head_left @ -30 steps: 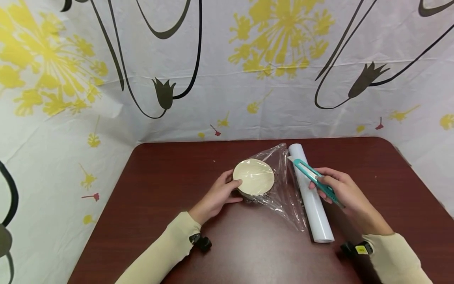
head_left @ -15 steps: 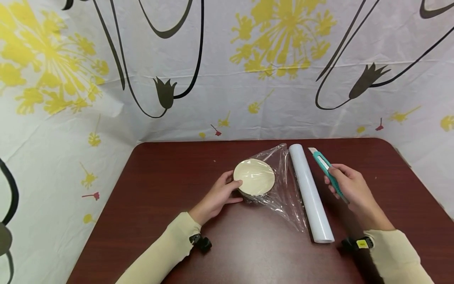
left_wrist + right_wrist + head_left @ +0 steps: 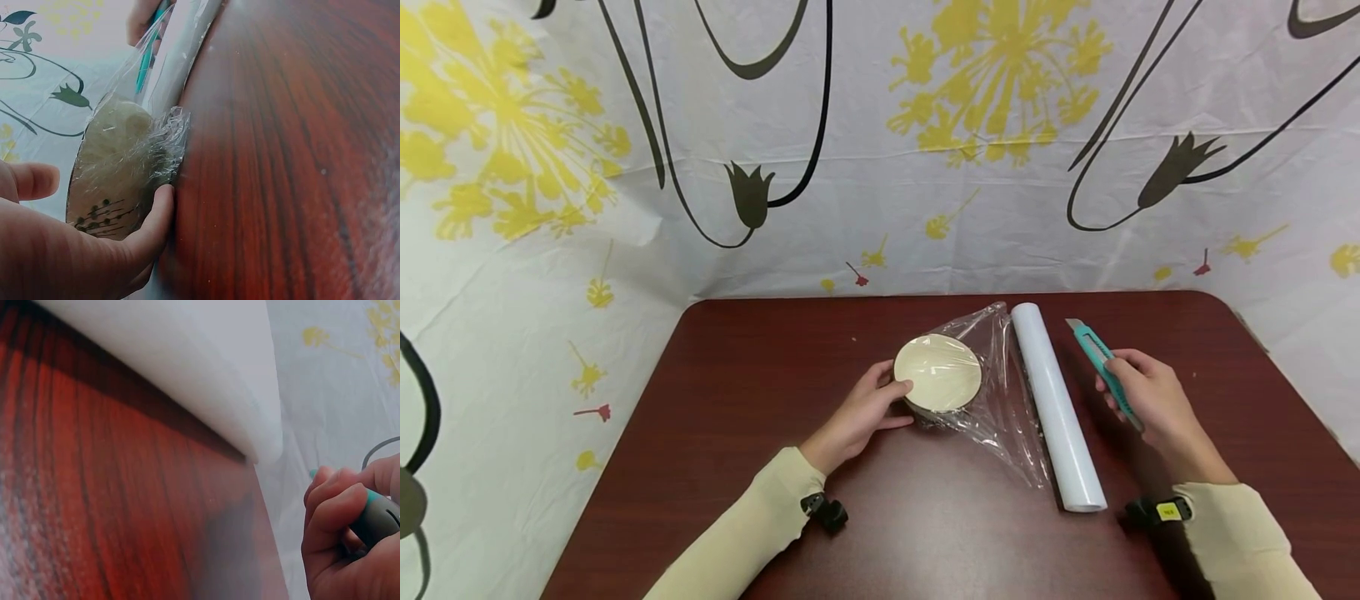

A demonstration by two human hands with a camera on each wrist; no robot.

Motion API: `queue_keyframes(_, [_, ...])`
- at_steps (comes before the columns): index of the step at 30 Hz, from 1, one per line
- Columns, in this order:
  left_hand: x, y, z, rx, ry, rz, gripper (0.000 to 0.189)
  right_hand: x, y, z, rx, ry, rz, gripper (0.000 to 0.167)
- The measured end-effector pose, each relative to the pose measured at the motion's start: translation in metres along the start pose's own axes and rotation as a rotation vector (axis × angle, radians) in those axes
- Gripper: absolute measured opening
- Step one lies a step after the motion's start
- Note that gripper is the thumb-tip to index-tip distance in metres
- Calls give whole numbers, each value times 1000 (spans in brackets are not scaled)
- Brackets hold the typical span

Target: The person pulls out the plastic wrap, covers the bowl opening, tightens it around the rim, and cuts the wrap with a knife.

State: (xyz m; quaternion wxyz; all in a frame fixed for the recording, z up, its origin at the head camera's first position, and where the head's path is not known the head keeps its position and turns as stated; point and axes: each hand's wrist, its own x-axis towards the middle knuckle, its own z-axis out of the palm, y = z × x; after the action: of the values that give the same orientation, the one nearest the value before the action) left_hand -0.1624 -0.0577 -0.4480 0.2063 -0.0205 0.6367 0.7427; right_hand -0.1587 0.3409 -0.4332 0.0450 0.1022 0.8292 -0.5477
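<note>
A round bowl [image 3: 937, 372], cream inside, sits on the table under clear plastic wrap [image 3: 1017, 425]. My left hand [image 3: 859, 410] grips its left side, thumb over the rim and fingers around the wall. In the left wrist view the bowl's wall [image 3: 103, 187] shows a dark dotted sprig pattern, with the wrap crumpled near its base. The loose wrap stretches right to a white roll [image 3: 1058, 408] that lies lengthwise on the table. To the right of the roll, my right hand [image 3: 1156, 402] holds a teal utility knife [image 3: 1097, 354], its blade out and pointing away from me.
The dark red-brown wooden table [image 3: 760, 367] reaches back to a white wall covering [image 3: 865, 150] with yellow and dark flower prints. A small black camera is strapped to each wrist. In the right wrist view, the white roll [image 3: 187, 369] looms large above the table top.
My right hand has moved the utility knife rightward, from over the white roll to beyond its right side. The left hand, bowl and wrap have stayed in place.
</note>
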Motion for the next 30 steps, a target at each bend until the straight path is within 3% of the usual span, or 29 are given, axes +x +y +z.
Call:
queue_keyframes(13, [1,0,0,-9,3,-8,69,2,5,-4,-40,60,23,47])
queue_keyframes(30, [1,-2,-1,-13,6,-8,69,3,10,-7,-143,91,28,57])
